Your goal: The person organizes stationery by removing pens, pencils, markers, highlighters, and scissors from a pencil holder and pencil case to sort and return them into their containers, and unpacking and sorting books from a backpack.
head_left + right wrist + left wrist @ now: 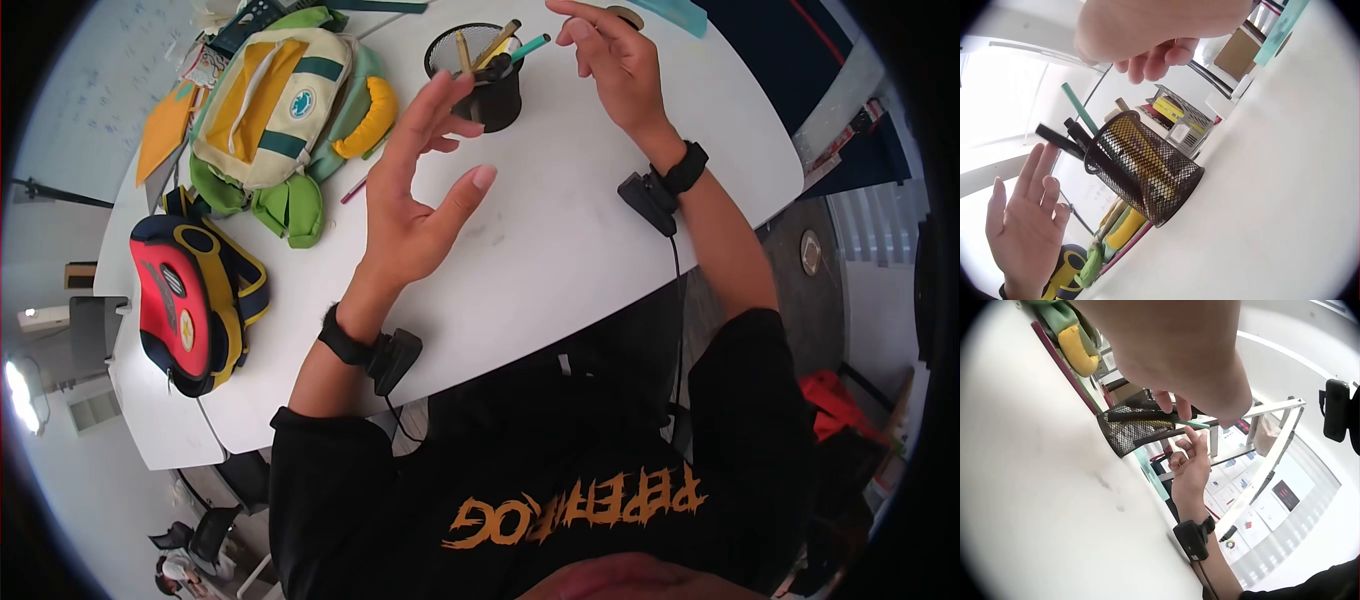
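Observation:
A black mesh pen holder (492,100) stands upright on the white table, with several pens and markers in it, among them a teal marker (1079,106) and a black pen (1060,141). My left hand (415,190) is raised in front of the holder on its left, thumb spread from the fingers, holding nothing. In the head view its fingertips overlap the holder's left edge. Over the table to the right of the holder, my right hand (618,75) hangs with loosely bent fingers and nothing in them. Both wrists carry a black strap with a small camera.
A cream and green backpack (280,110) lies at the left back, a purple pen (354,190) beside it. Nearer on the left sits a red and navy bag (180,300). A teal flat object (680,14) lies at the far right. The table (560,260) ends at my body.

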The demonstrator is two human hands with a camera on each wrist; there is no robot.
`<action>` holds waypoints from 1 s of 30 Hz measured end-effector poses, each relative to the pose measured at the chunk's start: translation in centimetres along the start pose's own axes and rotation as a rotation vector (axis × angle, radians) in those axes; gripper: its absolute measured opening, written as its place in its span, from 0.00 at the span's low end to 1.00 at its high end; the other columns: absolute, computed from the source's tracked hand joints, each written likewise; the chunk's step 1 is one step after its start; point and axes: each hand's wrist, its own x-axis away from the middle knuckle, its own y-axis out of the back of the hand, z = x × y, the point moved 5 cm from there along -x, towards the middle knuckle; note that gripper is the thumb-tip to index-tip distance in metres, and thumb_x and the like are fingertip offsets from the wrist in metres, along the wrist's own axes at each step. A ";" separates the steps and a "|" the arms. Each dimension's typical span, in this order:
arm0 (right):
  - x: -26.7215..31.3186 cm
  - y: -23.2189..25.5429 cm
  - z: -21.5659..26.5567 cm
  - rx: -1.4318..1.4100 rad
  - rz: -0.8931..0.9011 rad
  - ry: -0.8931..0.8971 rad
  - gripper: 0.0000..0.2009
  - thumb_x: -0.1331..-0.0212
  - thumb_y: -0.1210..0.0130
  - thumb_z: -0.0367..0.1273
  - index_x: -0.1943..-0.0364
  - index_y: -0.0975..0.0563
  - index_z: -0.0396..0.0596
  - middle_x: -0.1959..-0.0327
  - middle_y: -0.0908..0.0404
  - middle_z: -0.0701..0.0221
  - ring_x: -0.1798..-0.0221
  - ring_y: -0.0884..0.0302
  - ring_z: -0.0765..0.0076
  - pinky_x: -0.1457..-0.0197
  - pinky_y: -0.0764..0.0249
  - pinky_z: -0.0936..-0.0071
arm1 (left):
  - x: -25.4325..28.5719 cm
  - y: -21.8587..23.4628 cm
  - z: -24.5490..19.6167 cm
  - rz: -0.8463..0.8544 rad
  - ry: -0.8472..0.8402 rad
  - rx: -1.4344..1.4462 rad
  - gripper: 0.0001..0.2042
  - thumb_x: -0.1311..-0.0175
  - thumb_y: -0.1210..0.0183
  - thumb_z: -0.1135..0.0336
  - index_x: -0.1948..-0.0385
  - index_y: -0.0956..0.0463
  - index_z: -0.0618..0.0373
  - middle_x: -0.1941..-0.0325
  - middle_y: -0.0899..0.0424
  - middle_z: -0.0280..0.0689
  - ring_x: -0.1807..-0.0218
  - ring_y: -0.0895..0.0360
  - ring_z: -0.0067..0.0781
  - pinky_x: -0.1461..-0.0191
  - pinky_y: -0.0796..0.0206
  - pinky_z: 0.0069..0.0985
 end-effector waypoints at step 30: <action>0.4 -1.4 -2.2 -0.021 0.372 -0.202 0.26 0.19 0.49 0.52 0.35 0.17 0.49 0.56 0.13 0.75 0.64 0.19 0.81 0.63 0.25 0.78 | 0.2 4.4 2.9 -0.464 0.121 -0.301 0.13 0.20 0.40 0.68 0.43 0.25 0.66 0.55 0.14 0.38 0.60 0.15 0.22 0.55 0.24 0.20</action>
